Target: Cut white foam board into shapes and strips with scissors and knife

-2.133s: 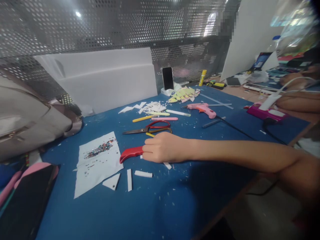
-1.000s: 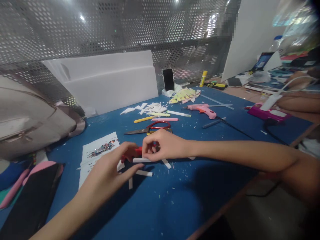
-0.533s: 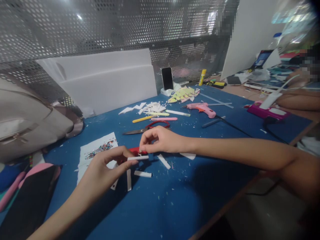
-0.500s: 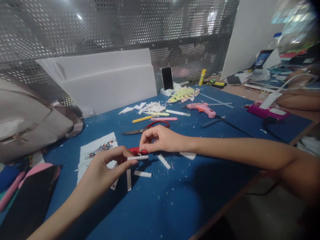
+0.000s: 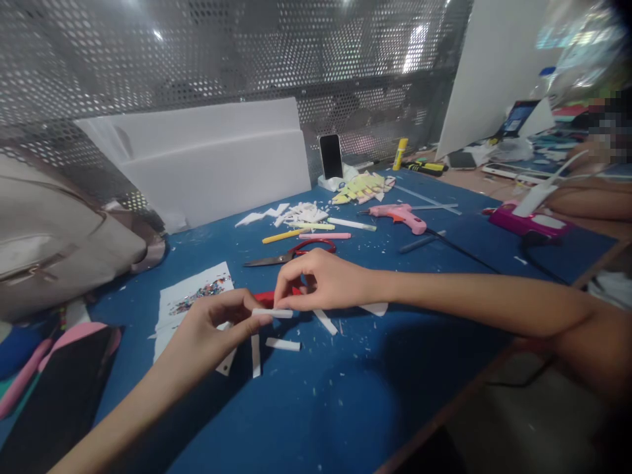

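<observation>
My left hand [image 5: 217,322] pinches a short white strip [image 5: 276,314] between thumb and forefinger, level above the blue table. Close to the strip's upper edge, the fingertips of my right hand [image 5: 316,283] are pressed together; what they hold, if anything, is too small to tell. Behind both hands lies a red object [image 5: 265,298], partly covered by them. More white strips rest on the table: one [image 5: 283,344] below the held strip, one [image 5: 255,356] upright in view beside it, and one [image 5: 325,322] under my right hand.
Red-handled scissors [image 5: 276,259], pens [image 5: 324,236], white scraps [image 5: 306,212] and a pink glue gun [image 5: 401,216] lie beyond my hands. Paper with colourful bits [image 5: 195,296] is at left, near a dark case [image 5: 64,388]. A phone [image 5: 330,157] stands at the back; another person's arm [image 5: 587,197] shows at right.
My right fingertips have moved slightly down and left to the edge of the strip. My left hand stays nearly in place and the held strip has tilted slightly.
</observation>
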Available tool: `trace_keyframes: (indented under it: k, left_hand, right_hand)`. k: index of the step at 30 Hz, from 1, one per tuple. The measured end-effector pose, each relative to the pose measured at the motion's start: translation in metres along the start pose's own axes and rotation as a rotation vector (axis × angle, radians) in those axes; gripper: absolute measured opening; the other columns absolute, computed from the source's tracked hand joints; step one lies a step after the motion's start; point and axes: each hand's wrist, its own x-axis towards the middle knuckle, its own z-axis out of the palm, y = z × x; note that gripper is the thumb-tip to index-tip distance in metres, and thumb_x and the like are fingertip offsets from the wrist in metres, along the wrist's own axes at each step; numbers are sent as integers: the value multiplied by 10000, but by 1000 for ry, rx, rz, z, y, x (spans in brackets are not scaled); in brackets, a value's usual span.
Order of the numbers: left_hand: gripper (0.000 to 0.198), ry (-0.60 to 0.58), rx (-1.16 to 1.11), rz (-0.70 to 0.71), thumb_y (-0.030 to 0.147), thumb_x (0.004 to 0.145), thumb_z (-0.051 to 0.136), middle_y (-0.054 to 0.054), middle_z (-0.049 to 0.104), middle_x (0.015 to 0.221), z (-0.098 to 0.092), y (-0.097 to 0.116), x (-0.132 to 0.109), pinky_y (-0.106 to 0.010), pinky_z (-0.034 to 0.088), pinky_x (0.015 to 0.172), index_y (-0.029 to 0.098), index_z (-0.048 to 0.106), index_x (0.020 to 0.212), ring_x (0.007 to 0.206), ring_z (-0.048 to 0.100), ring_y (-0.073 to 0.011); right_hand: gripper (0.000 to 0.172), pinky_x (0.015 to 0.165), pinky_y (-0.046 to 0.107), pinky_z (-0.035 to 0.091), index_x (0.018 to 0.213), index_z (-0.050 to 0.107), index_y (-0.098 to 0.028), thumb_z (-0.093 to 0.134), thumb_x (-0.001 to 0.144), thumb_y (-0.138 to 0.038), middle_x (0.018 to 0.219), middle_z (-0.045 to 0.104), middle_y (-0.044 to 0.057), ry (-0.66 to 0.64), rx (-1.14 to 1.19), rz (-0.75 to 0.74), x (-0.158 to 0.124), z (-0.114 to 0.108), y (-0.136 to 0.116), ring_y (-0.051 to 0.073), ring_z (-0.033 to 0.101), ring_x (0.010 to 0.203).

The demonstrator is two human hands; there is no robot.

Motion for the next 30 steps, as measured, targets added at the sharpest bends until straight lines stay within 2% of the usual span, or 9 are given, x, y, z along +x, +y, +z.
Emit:
trace_keyframes:
  k: [5, 10, 16, 20, 22, 27, 30]
  left_hand:
    - [285, -41, 2, -36, 469, 816, 647, -14, 686, 703, 1, -2, 1, -273, 461, 631, 201, 658, 717, 664, 618, -165]
    - [208, 56, -112, -21, 407, 784, 688, -13, 673, 745, 6, 5, 0, -273, 473, 655, 202, 658, 768, 699, 615, -161]
    - [164, 67, -240, -76, 348, 782, 707, -8, 660, 747, 4, 12, -1, -257, 477, 674, 197, 647, 758, 714, 619, -143]
    - [151, 52, -313, -91, 346, 808, 697, 29, 592, 738, 4, 6, 0, -213, 456, 613, 209, 634, 817, 640, 554, -96]
    - [143, 42, -310, -79, 345, 820, 688, 37, 586, 756, 4, 2, 1, -212, 453, 630, 221, 627, 858, 655, 556, -93]
    - [166, -119, -26, -8, 381, 832, 650, 1, 661, 800, 1, -8, 5, -268, 437, 659, 215, 650, 836, 716, 576, -139]
    - [180, -159, 54, -17, 389, 829, 632, -8, 682, 807, -2, -10, 8, -280, 434, 649, 214, 656, 860, 706, 582, -150]
  right_hand:
    - [100, 641, 231, 418, 848, 693, -151, 637, 855, -233, 790, 672, 8, -3, -95, 9, -1, 0, -3, 97, 566, 681]
    - [83, 623, 224, 403, 860, 677, -148, 623, 847, -210, 782, 652, 9, 1, -145, 67, -2, 4, -3, 91, 545, 666]
    - [159, 676, 243, 458, 882, 661, -121, 603, 869, -269, 839, 672, 40, -16, 163, 173, 1, 4, 9, 105, 585, 728]
    - [199, 687, 253, 471, 901, 662, -114, 621, 861, -305, 869, 670, 55, 70, 201, 183, 5, -2, 15, 113, 594, 750]
    - [191, 688, 245, 468, 895, 663, -110, 617, 864, -293, 885, 671, 55, 76, 147, 158, 6, -8, 13, 106, 594, 752]
    - [89, 604, 236, 378, 847, 688, -156, 605, 825, -180, 763, 678, -11, -218, -253, 59, 2, -13, 4, 90, 574, 674]
    - [95, 533, 258, 272, 813, 673, -171, 579, 832, -167, 781, 679, -6, -304, -528, 19, -4, -4, 0, 109, 558, 684]
